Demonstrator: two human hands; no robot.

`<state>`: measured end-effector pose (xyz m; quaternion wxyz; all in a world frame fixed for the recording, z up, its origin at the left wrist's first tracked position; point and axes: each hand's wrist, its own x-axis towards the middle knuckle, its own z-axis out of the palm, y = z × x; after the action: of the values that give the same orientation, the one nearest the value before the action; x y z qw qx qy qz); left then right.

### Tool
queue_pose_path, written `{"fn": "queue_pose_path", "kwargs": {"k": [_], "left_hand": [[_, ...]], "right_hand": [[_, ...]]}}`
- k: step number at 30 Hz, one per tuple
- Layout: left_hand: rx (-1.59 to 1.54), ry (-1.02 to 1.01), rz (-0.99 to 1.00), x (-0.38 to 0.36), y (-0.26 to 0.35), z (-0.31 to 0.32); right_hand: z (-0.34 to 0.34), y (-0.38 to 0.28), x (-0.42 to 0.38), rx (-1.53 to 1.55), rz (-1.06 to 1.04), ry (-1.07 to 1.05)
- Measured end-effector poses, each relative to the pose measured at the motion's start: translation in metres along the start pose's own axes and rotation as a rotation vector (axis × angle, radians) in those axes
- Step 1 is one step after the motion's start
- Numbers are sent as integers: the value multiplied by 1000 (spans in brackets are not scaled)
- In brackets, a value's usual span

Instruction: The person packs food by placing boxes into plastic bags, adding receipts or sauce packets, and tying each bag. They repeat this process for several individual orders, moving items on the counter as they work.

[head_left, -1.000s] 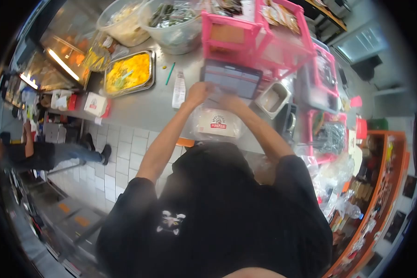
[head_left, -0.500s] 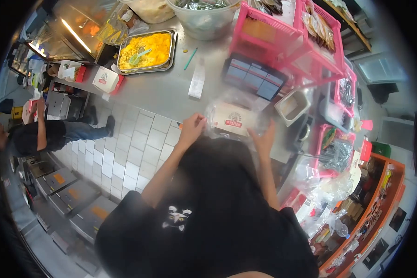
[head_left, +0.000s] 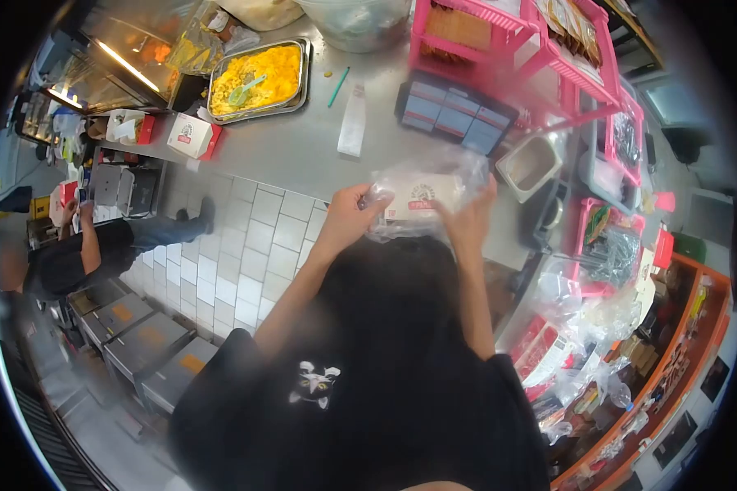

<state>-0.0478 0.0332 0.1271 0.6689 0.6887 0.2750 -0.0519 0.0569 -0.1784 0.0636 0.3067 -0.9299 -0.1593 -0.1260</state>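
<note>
In front of my body, a printed cardboard food box sits inside a clear plastic bag at the counter's near edge. My left hand has its fingers closed on the bag at the box's left end. On the other side, my right hand grips the bag by the box's right end, its thumb against the box front. The bag stands up loosely behind the box. Just behind it is a tablet screen, and a rectangular metal tub is to the right.
A tray of yellow food with a pale green spoon, a teal pen and a paper receipt lie on the steel counter. Pink baskets stand behind the tablet. Another person holds a box at left.
My left hand has moved right and closed more firmly on the bag by the box. My right hand has risen along the bag's right side. The view has shifted slightly.
</note>
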Motion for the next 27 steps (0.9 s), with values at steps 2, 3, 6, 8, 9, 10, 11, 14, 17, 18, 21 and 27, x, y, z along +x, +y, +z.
{"fn": "queue_pose_path", "kwargs": {"k": [2, 3, 6, 8, 9, 10, 11, 14, 17, 18, 21, 27], "left_hand": [[66, -1, 39, -22, 23, 0], [132, 13, 99, -23, 35, -4], [-278, 66, 173, -33, 50, -16], [-638, -66, 154, -32, 63, -14], [-986, -212, 139, -30, 66, -11], [-988, -213, 142, -27, 66, -7], [-866, -280, 140, -26, 66, 0], [-289, -257, 470, -28, 73, 26], [315, -135, 815, -29, 74, 31], [352, -6, 972, -19, 57, 19], [281, 183, 1088, 20, 4, 9], [-406, -764, 36, 131, -121, 49]], "right_hand": [[5, 9, -1, 121, 297, -217], [-5, 13, 9, 125, 282, -211], [-70, 2, 10, 78, 232, -263], [-113, -27, 24, 522, 382, -172], [-116, -29, 25, 520, 379, -175], [-117, -30, 27, 905, 410, -212], [-123, -43, 32, 1289, 438, -245], [-98, -99, 24, 1078, 410, -260], [-74, -122, 13, 1305, 343, -394], [-77, -115, 16, 1304, 351, -377], [-89, -95, 38, 1402, 561, -408], [-90, -118, 54, 914, 116, -679]]}}
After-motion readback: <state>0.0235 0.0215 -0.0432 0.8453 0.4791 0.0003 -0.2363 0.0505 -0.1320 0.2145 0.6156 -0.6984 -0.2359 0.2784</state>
